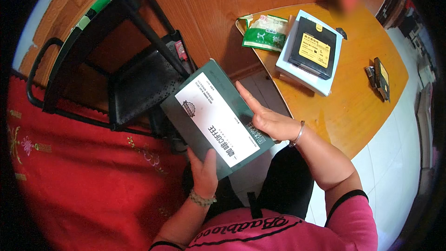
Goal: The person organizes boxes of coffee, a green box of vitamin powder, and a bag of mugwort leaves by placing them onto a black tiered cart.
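A dark green coffee box (219, 118) with a white printed panel is held up in front of my body, tilted, between both hands. My left hand (204, 172) grips its lower left edge, thumb on the printed face and the other fingers partly hidden behind it. Along the box's right edge lies my right hand (270, 120), its forefinger stretched along the side and the remaining fingers hidden underneath. To the right, a black box with a yellow label (313, 47) rests on a light blue box (325, 87) on a wooden table (348, 122).
An opened green-and-white packet (266, 35) lies at the table's left edge. A small black-and-yellow packet (382, 79) is at the right. On the left stands a black metal shelf rack (143, 83), a small red packet (181, 50) on its tray, beside a red cloth (97, 174).
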A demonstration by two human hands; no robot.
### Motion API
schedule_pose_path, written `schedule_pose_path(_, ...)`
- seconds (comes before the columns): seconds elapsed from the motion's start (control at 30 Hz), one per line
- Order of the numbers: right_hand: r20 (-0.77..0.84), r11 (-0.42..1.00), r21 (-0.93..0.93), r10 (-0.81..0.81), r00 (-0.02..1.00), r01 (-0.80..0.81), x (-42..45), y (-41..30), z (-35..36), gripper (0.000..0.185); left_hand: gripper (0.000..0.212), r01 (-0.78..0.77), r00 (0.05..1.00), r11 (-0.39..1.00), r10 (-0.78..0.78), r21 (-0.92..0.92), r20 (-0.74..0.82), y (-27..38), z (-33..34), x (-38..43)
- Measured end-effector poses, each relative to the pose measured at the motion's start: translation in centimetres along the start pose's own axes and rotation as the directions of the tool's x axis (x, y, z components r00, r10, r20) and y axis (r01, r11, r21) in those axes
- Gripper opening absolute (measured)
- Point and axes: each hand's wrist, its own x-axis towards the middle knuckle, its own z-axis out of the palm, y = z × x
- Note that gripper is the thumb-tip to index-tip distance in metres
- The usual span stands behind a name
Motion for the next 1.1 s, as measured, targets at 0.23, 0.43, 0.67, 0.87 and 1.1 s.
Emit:
schedule_pose_path(0.23,0.016,0.994,0.098,-0.040,0.999,0.038,-0.8,-0.1,0.4,0.102,0.052,-0.058,0.998,0.998,0.057,0.039,0.027,-0.8,-0.3,-0.2)
schedule_pose_path(0.43,0.066,0.971,-0.193,-0.134,0.989,0.145,0.1,-0.5,0.3,0.087,0.057,-0.185,0.982,0.974,0.180,0.128,0.049,-0.6,-1.5,-0.7)
schedule_pose_path(0.67,-0.510,0.863,-0.498,-0.373,0.775,0.087,-2.7,-3.2,-4.7,0.032,0.059,-0.206,0.969,0.975,0.193,0.077,0.152,1.3,1.1,0.7)
schedule_pose_path(0.87,-0.990,0.956,-0.128,-0.140,-0.028,-0.265,-8.0,0.2,-15.3,0.073,0.058,-0.266,0.939,0.964,0.251,0.032,0.237,2.5,4.1,3.6)
schedule_pose_path(1.1,-0.918,0.971,0.154,0.208,0.337,-0.182,-6.5,0.2,-13.7,0.072,0.058,-0.178,0.950,0.983,0.161,0.042,0.269,3.3,5.7,5.7)
